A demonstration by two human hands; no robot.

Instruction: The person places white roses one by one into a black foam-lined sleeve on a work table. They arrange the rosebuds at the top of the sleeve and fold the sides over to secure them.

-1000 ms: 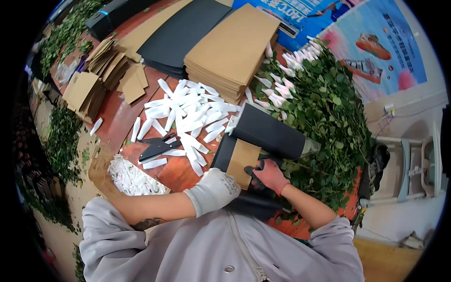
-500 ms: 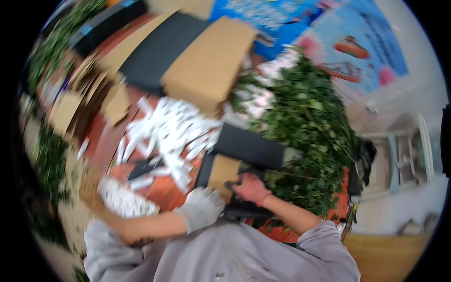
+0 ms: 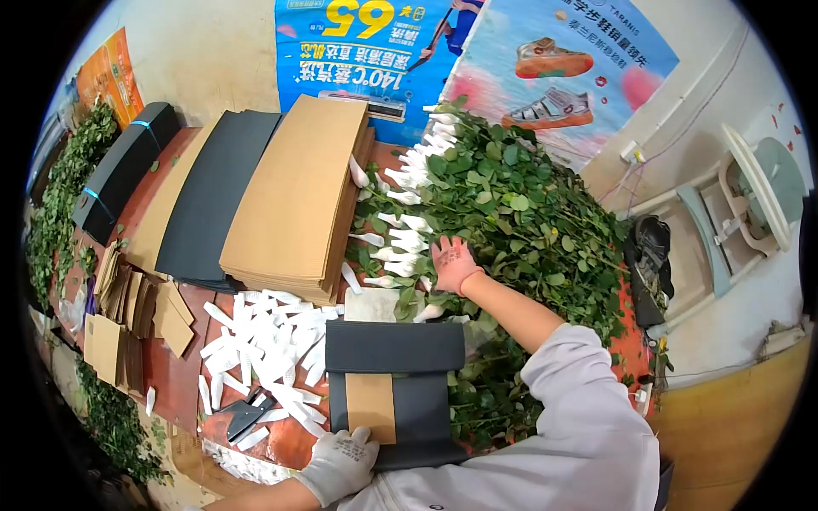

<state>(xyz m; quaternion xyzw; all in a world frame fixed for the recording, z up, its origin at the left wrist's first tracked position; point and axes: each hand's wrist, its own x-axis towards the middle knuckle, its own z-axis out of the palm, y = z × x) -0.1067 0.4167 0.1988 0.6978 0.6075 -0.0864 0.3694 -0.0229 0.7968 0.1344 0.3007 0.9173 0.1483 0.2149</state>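
Observation:
My left hand (image 3: 341, 460), in a pale grey-white glove, grips the lower left edge of a black cardboard sheet (image 3: 422, 409), its thumb beside a brown cardboard strip (image 3: 371, 404). The sheet's far end is folded into a black flap (image 3: 394, 347). Stretched out to the right, my right hand (image 3: 454, 264) wears a pink glove. Its fingers are spread and nothing shows in them. Near its fingertips lies a row of leafy stemmed flowers with white-sleeved heads (image 3: 405, 243); their green foliage (image 3: 532, 230) spreads to the right.
White mesh sleeves (image 3: 264, 336) lie heaped left of the black sheet, beside a black stapler (image 3: 249, 416). Brown (image 3: 298, 187) and black cardboard stacks (image 3: 217, 196) stand behind. Small brown card pieces (image 3: 115, 341) are at the left. A pale high chair (image 3: 720, 226) stands right.
My right hand has left the cardboard and reached forward to the flower heads, its fingers now spread. My left hand stays at the cardboard's near edge. The view has shifted and become sharper.

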